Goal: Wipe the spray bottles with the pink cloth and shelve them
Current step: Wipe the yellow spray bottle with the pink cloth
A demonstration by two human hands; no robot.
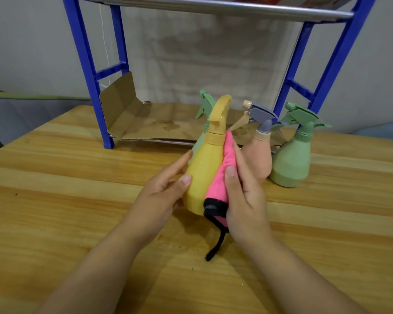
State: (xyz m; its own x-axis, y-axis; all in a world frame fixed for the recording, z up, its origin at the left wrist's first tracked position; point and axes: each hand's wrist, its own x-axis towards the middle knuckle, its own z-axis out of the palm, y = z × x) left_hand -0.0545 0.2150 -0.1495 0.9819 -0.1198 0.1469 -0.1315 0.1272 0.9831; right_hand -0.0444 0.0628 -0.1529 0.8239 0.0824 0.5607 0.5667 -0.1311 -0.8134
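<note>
Head view: left hand (166,191) grips yellow bottle (205,171); right hand (245,196) presses pink cloth (220,177) against it.

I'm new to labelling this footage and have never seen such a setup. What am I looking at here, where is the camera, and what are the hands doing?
There is no machine here: a person works with two bare hands. The single picture comes from a camera worn on the head, looking forward and down.

The left hand holds a yellow plastic spray bottle tilted above the wooden table. The right hand presses a pink cloth with black edging against the bottle's side, in a wiping grip.

Behind stand a peach spray bottle with a grey trigger, a green spray bottle at the right, and another green one, mostly hidden. At the back is a blue metal shelf rack with brown cardboard on its lowest level.
</note>
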